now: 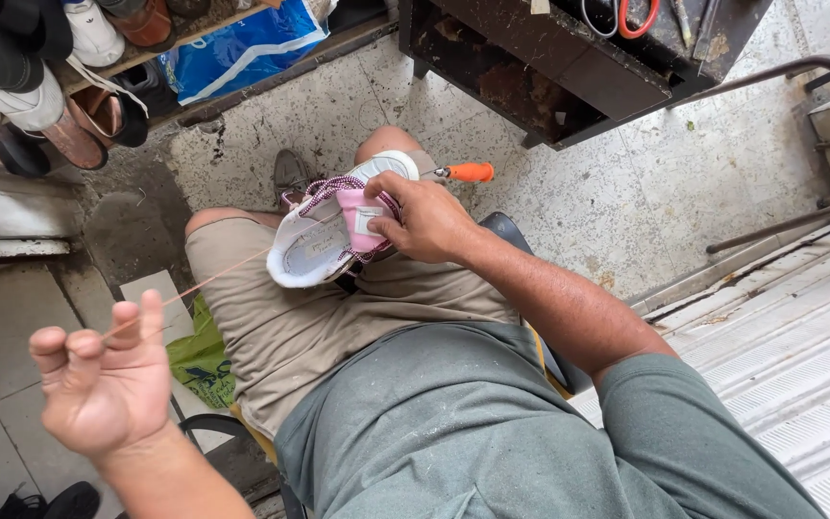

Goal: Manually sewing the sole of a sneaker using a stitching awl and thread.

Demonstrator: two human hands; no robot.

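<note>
A small white and pink shoe point(324, 240) with patterned laces rests on my lap. My right hand point(420, 216) grips it at the tongue and collar and also carries an orange-handled awl point(468, 172) that points left past the toe. A thin pale thread point(228, 272) runs taut from the shoe down to my left hand point(98, 380), which is raised at lower left and pinches the thread between thumb and fingers.
Shelves of shoes point(40, 86) stand at upper left beside a blue bag point(242, 43). A dark wooden workbench point(569, 58) with tools sits ahead. A metal chair frame point(818, 144) stands right. A green bag point(199, 360) lies under my leg.
</note>
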